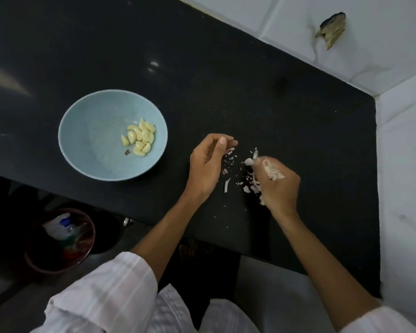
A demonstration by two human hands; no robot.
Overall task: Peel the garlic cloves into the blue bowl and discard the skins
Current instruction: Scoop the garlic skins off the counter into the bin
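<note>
Black counter (202,68) | white tiled wall (360,32) | skins (227,185) scattered | bin (58,269) below

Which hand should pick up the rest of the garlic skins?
Probably the right hand. It already grips a bunch of skins and sits over most of the rest on the counter. The left hand is beside only a few.
</note>
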